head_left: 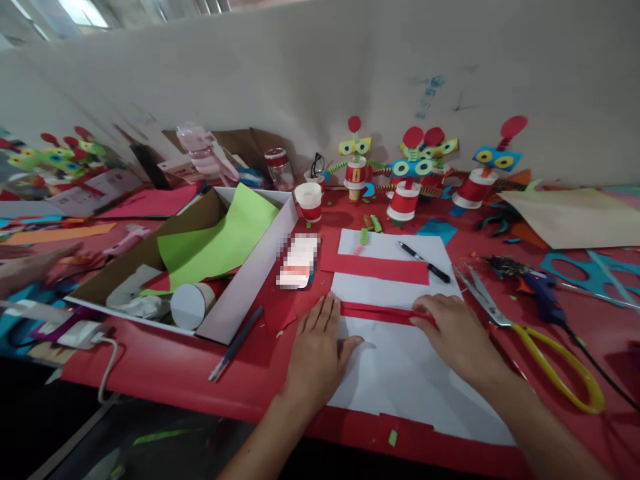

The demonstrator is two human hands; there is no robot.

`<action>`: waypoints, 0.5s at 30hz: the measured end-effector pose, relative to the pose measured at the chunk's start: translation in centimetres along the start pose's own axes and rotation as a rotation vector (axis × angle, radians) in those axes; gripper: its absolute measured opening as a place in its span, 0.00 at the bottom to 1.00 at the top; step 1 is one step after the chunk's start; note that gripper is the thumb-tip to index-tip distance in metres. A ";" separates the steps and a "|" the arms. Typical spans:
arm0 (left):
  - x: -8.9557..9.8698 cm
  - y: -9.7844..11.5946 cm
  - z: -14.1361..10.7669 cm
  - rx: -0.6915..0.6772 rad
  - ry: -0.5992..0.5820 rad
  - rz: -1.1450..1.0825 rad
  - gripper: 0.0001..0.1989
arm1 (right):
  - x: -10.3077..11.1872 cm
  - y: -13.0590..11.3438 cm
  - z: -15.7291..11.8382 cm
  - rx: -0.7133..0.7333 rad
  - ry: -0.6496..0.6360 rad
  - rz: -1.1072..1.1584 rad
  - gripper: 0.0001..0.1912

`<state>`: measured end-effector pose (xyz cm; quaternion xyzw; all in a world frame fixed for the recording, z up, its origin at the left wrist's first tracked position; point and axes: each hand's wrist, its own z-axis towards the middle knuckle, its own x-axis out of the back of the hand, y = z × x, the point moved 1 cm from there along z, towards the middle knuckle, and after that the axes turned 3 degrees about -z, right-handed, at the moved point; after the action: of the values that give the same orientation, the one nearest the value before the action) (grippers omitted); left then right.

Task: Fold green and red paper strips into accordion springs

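On a white sheet of paper (390, 353) lies a narrow folded red paper strip (375, 312). My left hand (320, 353) rests flat over the strip's left end, fingers straight and thumb apart. At the other end, my right hand (453, 333) has its thumb and fingers closed on the strip. A wider red paper strip (383, 268) lies just beyond, across the same sheet. Near its right end is a black pen (424, 262). Small folded green paper springs (369, 227) sit at the sheet's far edge.
Yellow-handled scissors (555, 367) and a blue glue gun (545, 293) lie on the right. To the left stand an open box (265, 267) with green paper, a phone (300, 260) and a pen (236, 343). Several paper-cup figures (404, 200) line the back; another person's hand (35, 267) shows far left.
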<state>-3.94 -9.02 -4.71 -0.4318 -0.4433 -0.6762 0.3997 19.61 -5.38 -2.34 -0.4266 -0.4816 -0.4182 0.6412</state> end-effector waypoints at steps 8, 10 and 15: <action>4.6 1.6 0.1 0.053 0.295 -0.610 0.13 | 3.2 -1.0 2.2 -0.138 -0.182 0.453 0.05; 5.0 2.5 1.4 0.168 0.078 -0.845 0.19 | 4.3 -1.5 3.3 -0.178 -0.164 0.660 0.05; 3.2 4.0 6.4 0.485 -0.209 -1.489 0.16 | 4.0 -2.2 4.9 -0.210 -0.135 1.134 0.10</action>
<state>0.27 -4.67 0.80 0.0164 -0.7860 -0.6066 -0.1187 17.03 -1.89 2.74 -0.7050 -0.1736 -0.0270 0.6872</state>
